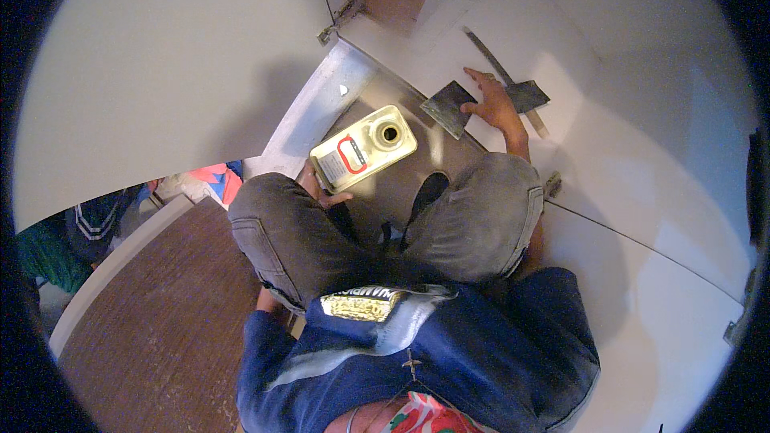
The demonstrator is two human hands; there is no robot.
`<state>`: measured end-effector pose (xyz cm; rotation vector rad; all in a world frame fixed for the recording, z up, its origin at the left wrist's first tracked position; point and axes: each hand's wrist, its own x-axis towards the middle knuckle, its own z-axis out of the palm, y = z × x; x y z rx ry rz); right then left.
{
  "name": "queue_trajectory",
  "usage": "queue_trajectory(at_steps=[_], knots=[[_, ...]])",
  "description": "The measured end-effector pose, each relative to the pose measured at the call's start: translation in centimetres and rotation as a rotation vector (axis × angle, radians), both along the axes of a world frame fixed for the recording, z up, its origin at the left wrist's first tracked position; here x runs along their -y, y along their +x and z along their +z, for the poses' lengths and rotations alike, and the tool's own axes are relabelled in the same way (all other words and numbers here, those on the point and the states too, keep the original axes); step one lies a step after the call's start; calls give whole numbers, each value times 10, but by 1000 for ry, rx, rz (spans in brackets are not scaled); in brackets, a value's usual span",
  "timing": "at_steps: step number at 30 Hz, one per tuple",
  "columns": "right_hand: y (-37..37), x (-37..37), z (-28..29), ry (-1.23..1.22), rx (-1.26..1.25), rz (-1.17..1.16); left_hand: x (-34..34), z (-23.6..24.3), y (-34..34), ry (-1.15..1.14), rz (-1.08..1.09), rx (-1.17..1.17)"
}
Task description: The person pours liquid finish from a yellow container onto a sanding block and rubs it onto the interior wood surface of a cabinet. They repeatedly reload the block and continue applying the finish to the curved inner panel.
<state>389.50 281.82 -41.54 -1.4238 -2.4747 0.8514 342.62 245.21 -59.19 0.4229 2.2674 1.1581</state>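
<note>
My left hand point(315, 184) grips the lower end of a pale yellow canister point(370, 170), with fingers along its side and the thumb at its bottom corner. The canister has a round open mouth and a red-edged label. My right hand point(495, 104) is spread over the white surface, thumb at the edge of a dark square plate point(447, 106) and fingers stretched out past it. Beside that hand lies a second dark square piece point(529, 96), resting across a long thin metal strip point(486, 53). Whether the plate is lifted I cannot tell.
I sit with bent knees inside a white cabinet-like space. A white door panel point(160, 88) stands to the left, with a metal hinge point(341, 21) at its corner. A brown wooden board point(160, 305) lies lower left, with cloth items point(60, 256) beyond it. Another hinge point(553, 184) sits by my right knee.
</note>
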Motion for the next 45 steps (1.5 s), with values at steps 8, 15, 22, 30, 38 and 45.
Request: queue_trajectory(at_steps=[8,15,22,30,38,45], knots=[[-29,38,7,79,254,-87,-62,25,54,87,-747,-155],[7,24,-13,-624,-249,-119,-117,64,93,354,-1106,-455],[38,54,-28,-569,-875,-777,-145,141,96,373,-1052,-222],[25,73,-21,-664,-1094,-624,-169,216,89,96,-1186,-264],[10,53,-61,-544,-659,-561,-180,277,86,-218,-1232,-408],[-20,39,-85,-453,-626,-324,-186,316,90,-435,-1251,-565]])
